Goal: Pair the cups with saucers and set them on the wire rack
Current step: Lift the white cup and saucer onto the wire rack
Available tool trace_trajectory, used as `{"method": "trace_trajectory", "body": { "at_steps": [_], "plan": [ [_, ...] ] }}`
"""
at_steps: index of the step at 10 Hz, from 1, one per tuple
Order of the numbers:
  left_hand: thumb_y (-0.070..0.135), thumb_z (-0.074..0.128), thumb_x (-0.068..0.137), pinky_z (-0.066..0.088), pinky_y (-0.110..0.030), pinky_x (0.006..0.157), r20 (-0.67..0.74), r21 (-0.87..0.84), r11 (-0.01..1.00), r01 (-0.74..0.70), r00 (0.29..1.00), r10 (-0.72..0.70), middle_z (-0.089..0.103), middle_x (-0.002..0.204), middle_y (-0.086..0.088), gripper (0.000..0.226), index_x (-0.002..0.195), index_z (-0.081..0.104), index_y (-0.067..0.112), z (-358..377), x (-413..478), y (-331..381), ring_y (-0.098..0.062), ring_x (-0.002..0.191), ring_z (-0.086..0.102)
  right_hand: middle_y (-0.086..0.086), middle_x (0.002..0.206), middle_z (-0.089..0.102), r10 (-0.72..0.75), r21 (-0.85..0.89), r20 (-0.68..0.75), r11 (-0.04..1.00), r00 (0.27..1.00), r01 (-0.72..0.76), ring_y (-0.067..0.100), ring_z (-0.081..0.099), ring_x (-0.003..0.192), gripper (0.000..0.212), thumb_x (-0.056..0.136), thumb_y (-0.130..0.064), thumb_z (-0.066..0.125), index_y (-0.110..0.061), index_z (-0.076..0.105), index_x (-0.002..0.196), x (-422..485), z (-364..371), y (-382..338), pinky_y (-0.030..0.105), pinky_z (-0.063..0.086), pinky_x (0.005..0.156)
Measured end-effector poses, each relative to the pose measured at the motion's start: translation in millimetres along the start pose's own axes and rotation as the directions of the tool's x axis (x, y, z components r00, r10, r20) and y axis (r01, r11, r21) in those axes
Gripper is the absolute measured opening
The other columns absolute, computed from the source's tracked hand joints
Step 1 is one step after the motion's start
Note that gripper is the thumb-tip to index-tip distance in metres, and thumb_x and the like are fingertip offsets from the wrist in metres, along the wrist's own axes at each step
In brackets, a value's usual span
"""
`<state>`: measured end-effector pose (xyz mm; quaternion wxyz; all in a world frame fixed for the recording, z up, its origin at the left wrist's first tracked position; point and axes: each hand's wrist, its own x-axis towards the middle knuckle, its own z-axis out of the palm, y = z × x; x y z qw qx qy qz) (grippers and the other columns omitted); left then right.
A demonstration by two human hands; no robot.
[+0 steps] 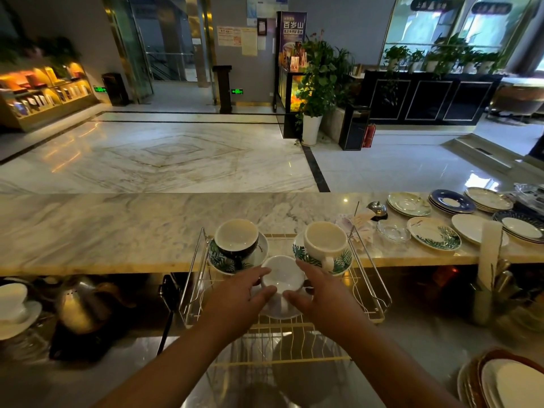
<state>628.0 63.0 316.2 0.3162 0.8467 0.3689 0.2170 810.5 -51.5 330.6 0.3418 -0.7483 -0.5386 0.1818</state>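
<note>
Now left hand [241, 293] and right hand [323, 293] clamp fingers [259, 272] round the white cup [281, 273] (empty, on its saucer [279, 313]) in the wire rack [294, 328].

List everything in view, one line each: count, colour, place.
wire rack: 1, chrome and gold, centre, against the counter edge
dark cup: 1, black outside and cream inside, on leaf-print saucer, rack rear left
leaf-print cup: 1, cream and green, on matching saucer, rack rear right
white cup: 1, on white saucer, rack front centre
spare saucers: six singles or stacks, white, blue and leaf-print, marble counter, right
call bell: 1, silver, counter
glass dish: 1, clear, beside bell
kettle: 1, steel, lower left
plate stack: 1, white and brown, bottom right
left hand: holds white cup's left side
right hand: holds its right side
</note>
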Motion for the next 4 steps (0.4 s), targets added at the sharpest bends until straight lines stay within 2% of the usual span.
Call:
{"method": "trace_trajectory", "body": {
  "at_steps": [1, 2, 3, 4],
  "plan": [
    [0.053, 0.061, 0.097, 0.058, -0.045, 0.096, 0.026, -0.008, 0.999, 0.032, 0.999, -0.032, 0.062, 0.142, -0.001, 0.051, 0.144, 0.051, 0.038, -4.6, 1.8, -0.7, -0.015, 0.12, 0.062, -0.003, 0.142, 0.057, 0.002, -0.015, 0.023, 1.0, 1.0, -0.002, 0.008, 0.055, 0.113, 0.068, 0.088, -0.048, 0.068, -0.042, 0.033, 0.146, 2.5, 1.3, -3.9, 0.029, 0.053, 0.087],
    [0.058, 0.06, 0.095, 0.056, -0.039, 0.094, 0.038, 0.052, 0.999, 0.016, 0.999, -0.018, 0.061, 0.143, 0.003, 0.055, 0.146, 0.047, 0.042, -8.8, 2.9, -2.6, -0.011, 0.119, 0.062, -0.004, 0.15, 0.049, -0.009, -0.077, 0.027, 0.997, 1.0, 0.011, 0.015, 0.053, 0.123, 0.07, 0.089, -0.054, 0.064, -0.042, 0.029, 0.148, 2.7, 2.8, -9.2, 0.035, 0.052, 0.094],
    [0.069, 0.057, 0.089, 0.048, -0.033, 0.097, -0.096, 0.181, 0.983, -0.037, 0.994, 0.056, 0.058, 0.146, 0.009, 0.06, 0.143, 0.046, 0.044, -25.0, -17.9, 23.8, -0.009, 0.124, 0.056, -0.006, 0.161, 0.032, -0.185, -0.273, -0.011, 0.946, 0.983, 0.175, 0.019, 0.035, 0.142, 0.076, 0.088, -0.072, 0.049, -0.041, 0.02, 0.152, -14.7, -23.3, -27.2, 0.045, 0.04, 0.107],
    [0.079, 0.048, 0.085, 0.041, -0.039, 0.107, -0.117, 0.331, 0.942, -0.06, 0.988, 0.104, 0.051, 0.154, 0.008, 0.071, 0.145, 0.046, 0.041, -29.6, -17.4, 24.4, -0.014, 0.137, 0.046, -0.009, 0.162, 0.03, -0.24, -0.372, -0.011, 0.902, 0.971, 0.219, 0.019, 0.025, 0.147, 0.079, 0.085, -0.083, 0.035, -0.042, 0.019, 0.151, -8.3, -25.5, -32.8, 0.047, 0.034, 0.109]
  ]
}}
